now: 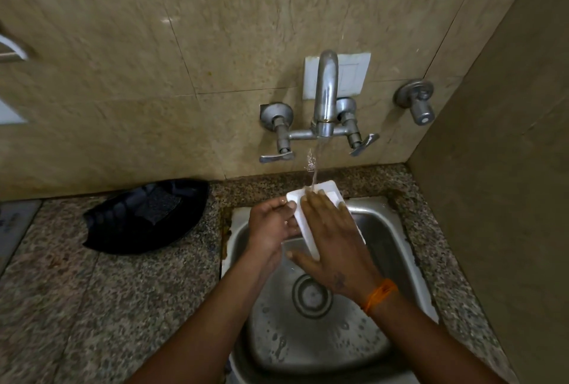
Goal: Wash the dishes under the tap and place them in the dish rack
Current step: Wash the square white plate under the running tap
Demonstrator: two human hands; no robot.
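Looking down through the head camera, I have a white rectangular dish (pixel 311 198) held over the steel sink (pixel 397 229), its far end right under the stream falling from the tap (pixel 325 97). My left hand (pixel 272 226) is grasping the dish along its left edge, fingers curled around the rim, so that grip carries the weight. My right hand (pixel 334 245) lies flat on top of it, fingers spread and released, rubbing rather than clamping. The dish's long axis runs away from me toward the wall and slightly leftward, tilted up at the far end. I judge the rinse as the step in hand, and the left hand as nearer to wherever the dish goes next. No dish rack is visible to me; the black tray-like thing (pixel 144 214) on the granite surface (pixel 61 306) to the left is the only nearby candidate, and I cannot tell what it is. On the right the side wall closes in just beyond the sink's rim, so open room for moving is leftward, across the sink's left rim.
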